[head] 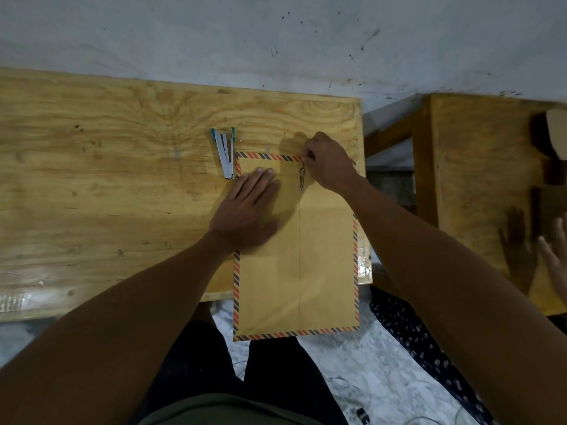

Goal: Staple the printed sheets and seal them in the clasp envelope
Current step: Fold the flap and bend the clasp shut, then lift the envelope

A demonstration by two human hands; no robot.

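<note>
It looked like a plain workroom: a bare plywood desk (107, 179) stood against a scuffed, stained wall (276, 41), over a marble-patterned floor (352, 378).

Hands on a clasp envelope at a wooden bench

A tan envelope (325, 256) with a red-and-blue striped border lies on the bench (107, 179), its near end hanging over the front edge. The left hand (245, 210) presses flat on its upper left part, while the right hand (326, 162) pinches at the top edge just above the metal clasp (302, 178) (fingers curled there). A stapler (225, 154), sprung open, lies just beside the envelope's top left corner.
</note>
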